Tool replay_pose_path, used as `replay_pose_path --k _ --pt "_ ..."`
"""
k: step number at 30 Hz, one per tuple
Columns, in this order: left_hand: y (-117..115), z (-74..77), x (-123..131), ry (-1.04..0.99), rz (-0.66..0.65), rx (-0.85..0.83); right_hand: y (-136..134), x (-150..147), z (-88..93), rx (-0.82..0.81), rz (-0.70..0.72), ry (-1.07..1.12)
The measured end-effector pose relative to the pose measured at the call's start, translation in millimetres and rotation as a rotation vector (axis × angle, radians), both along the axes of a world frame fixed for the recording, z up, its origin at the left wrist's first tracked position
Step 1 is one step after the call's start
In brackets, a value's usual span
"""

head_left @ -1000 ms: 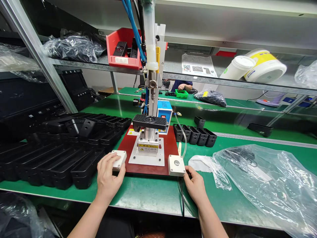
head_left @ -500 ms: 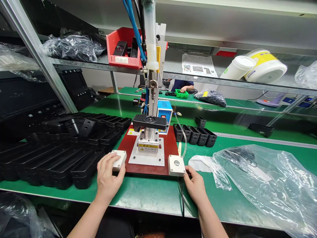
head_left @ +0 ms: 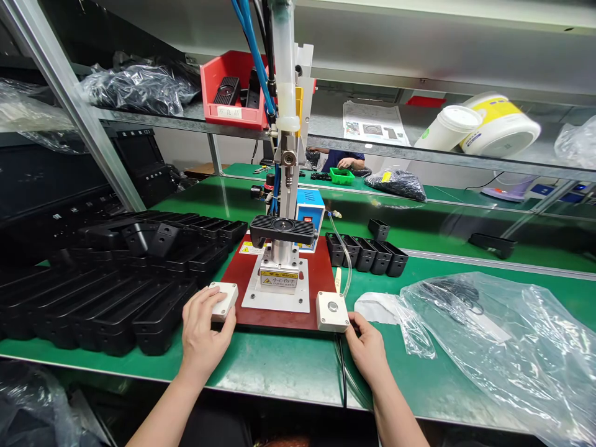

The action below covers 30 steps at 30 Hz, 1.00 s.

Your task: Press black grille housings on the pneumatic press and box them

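A small pneumatic press (head_left: 282, 155) stands on a red base plate (head_left: 321, 273) on the green bench. A black ribbed plastic part (head_left: 282, 230) sits on its fixture under the ram. My left hand (head_left: 202, 332) lies flat over the left white button box (head_left: 224, 300), fingers spread on its top. My right hand (head_left: 367, 349) rests on the bench against the right white button box (head_left: 332, 310), fingers curled at its side; its round button shows uncovered.
Stacks of black plastic housings (head_left: 107, 279) fill the left of the bench. A row of small black parts (head_left: 365, 253) stands right of the press. A crumpled clear bag (head_left: 493, 335) lies at the right. Another person's hands (head_left: 343, 163) work at a far bench. A red bin (head_left: 231, 90) sits on the shelf.
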<state>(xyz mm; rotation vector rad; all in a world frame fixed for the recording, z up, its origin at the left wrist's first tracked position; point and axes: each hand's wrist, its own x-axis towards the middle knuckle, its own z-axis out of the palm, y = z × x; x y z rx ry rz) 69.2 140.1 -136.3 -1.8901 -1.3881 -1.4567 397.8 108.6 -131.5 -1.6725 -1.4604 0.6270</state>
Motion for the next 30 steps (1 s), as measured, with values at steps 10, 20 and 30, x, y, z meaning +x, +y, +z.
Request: replay_pose_path --k 10,20,30 --pt "-0.5 -0.4 -0.1 -0.003 0.005 -0.005 0.8 1.2 -3.1 0.014 0.011 0.023" --pt "-0.7 -0.1 0.1 -0.009 0.001 -0.008 0.2 1.0 -3.0 0.018 0.009 0.021" --pt "-0.9 0.9 0.5 -0.009 0.0 -0.017 -0.5 1.0 -1.6 0.03 0.01 0.009"
